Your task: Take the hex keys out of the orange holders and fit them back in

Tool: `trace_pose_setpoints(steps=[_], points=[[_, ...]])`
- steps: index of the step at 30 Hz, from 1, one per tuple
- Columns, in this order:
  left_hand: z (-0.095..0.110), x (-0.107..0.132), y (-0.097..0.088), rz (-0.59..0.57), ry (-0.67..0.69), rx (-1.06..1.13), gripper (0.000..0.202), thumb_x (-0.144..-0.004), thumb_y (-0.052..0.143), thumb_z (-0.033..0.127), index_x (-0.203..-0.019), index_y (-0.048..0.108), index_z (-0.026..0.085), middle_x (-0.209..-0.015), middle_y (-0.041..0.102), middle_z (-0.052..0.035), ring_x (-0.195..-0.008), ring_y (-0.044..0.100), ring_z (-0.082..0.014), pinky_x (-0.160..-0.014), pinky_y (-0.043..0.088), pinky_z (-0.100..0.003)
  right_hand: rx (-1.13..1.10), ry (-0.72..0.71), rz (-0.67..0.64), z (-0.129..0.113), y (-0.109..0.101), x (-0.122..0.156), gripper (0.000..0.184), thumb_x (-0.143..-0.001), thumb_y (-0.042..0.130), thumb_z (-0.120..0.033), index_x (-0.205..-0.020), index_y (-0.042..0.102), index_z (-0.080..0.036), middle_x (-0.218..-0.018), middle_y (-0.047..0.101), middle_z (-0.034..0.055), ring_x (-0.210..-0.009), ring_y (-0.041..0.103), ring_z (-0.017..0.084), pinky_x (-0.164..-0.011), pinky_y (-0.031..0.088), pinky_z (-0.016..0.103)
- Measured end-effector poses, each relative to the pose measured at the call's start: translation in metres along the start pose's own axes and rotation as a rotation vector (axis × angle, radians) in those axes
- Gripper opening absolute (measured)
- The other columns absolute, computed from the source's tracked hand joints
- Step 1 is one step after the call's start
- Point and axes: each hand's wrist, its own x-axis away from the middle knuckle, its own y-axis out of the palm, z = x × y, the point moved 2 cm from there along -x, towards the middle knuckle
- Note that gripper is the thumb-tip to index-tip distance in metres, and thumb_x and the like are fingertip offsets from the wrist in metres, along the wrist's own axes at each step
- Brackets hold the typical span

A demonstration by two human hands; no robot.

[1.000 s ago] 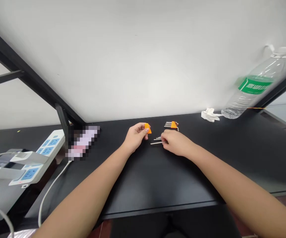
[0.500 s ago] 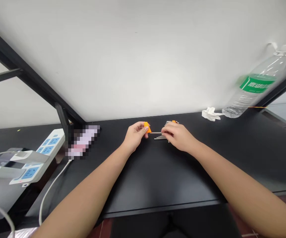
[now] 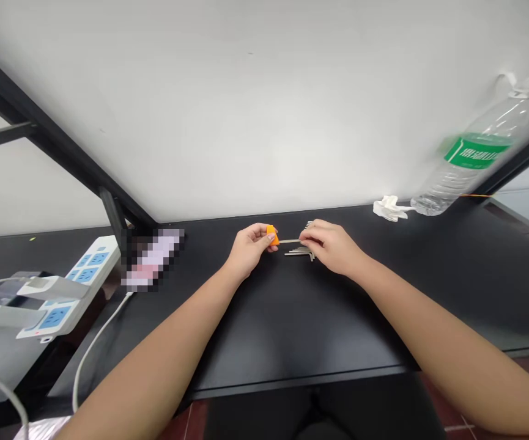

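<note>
Soft, bright light spreads over the pale wall and leaves a hazy glare on the front of the black desk, while the metal rods look slightly blurred, the bottle stretches near the edge, and coarse pixels hide one patch.

1. Left forearm: bare, entering from the near left and slanting toward the far middle.
2. Left wrist: nearly in line with the forearm.
3. Left hand: thumb side uppermost; thumb extended to the right, closed in a pinch against curled fingers.
4. Right forearm: bare, entering from the near right and slanting toward the far left.
5. Right wrist: close to straight.
6. Right hand: fingertips directed left, thumb and forefinger pinched together; remaining fingers largely hidden.
7. Both hands: facing each other, near but apart, roughly level.
</note>
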Motion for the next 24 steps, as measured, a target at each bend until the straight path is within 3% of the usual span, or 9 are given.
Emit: trace_pose_setpoints(steps=[6, 13, 16, 18, 21, 24], points=[[0.001, 0.001, 0.0, -0.01, 0.025, -0.031, 0.037, -0.074, 0.085, 0.043, -0.094, 0.076, 0.014, -0.08, 0.073, -0.0054, -0.074, 0.068, -0.0165, -0.081, 0.056, -0.033, -0.085, 0.115, -0.032, 0.008, 0.001, -0.002, 0.018, -0.093, 0.057, -0.015, -0.088, 0.074, -0.02, -0.091, 0.069, 0.0036, -0.084, 0.063, 0.016, -0.081, 0.048, 0.032], [-0.001, 0.001, 0.002, 0.009, 0.022, -0.072, 0.041, -0.07, 0.087, 0.047, -0.095, 0.079, 0.016, -0.089, 0.077, -0.0078, -0.084, 0.07, -0.0207, -0.089, 0.057, -0.038, -0.38, 0.36, -0.111, 0.014, 0.014, 0.001, 0.013, -0.089, 0.059, -0.024, -0.089, 0.071, -0.02, -0.07, 0.062, -0.0009, -0.05, 0.056, 0.011, -0.052, 0.048, 0.027], [0.0, 0.003, 0.005, 0.006, 0.017, -0.062, 0.039, -0.07, 0.087, 0.046, -0.094, 0.079, 0.016, -0.088, 0.077, -0.0071, -0.082, 0.071, -0.0202, -0.087, 0.058, -0.037, -0.555, 0.386, -0.103, 0.006, 0.024, 0.0, 0.012, -0.087, 0.06, -0.021, -0.096, 0.067, -0.019, -0.077, 0.064, 0.0006, -0.059, 0.063, 0.014, -0.058, 0.055, 0.029], [0.002, 0.005, 0.008, -0.063, 0.007, -0.082, 0.036, -0.073, 0.085, 0.045, -0.094, 0.079, 0.016, -0.089, 0.077, -0.0069, -0.081, 0.071, -0.02, -0.086, 0.058, -0.036, -0.643, 0.364, -0.116, -0.002, 0.03, 0.0, 0.013, -0.086, 0.058, -0.017, -0.098, 0.062, -0.02, -0.083, 0.065, 0.0017, -0.07, 0.067, 0.015, -0.066, 0.058, 0.031], [0.003, 0.009, 0.013, -0.133, 0.008, -0.11, 0.034, -0.077, 0.082, 0.044, -0.095, 0.078, 0.015, -0.09, 0.077, -0.0072, -0.081, 0.071, -0.02, -0.084, 0.059, -0.036, -0.541, 0.292, -0.11, -0.007, 0.03, 0.0, 0.011, -0.086, 0.056, -0.013, -0.094, 0.057, -0.02, -0.086, 0.064, 0.0018, -0.076, 0.066, 0.016, -0.07, 0.056, 0.031], [0.001, 0.008, 0.012, -0.086, 0.011, -0.065, 0.037, -0.075, 0.084, 0.044, -0.095, 0.077, 0.014, -0.084, 0.075, -0.0067, -0.075, 0.07, -0.0182, -0.081, 0.059, -0.036, -0.13, 0.163, -0.09, -0.002, 0.022, 0.001, 0.008, -0.088, 0.056, -0.012, -0.088, 0.06, -0.019, -0.092, 0.063, 0.0048, -0.081, 0.061, 0.017, -0.075, 0.051, 0.033]])
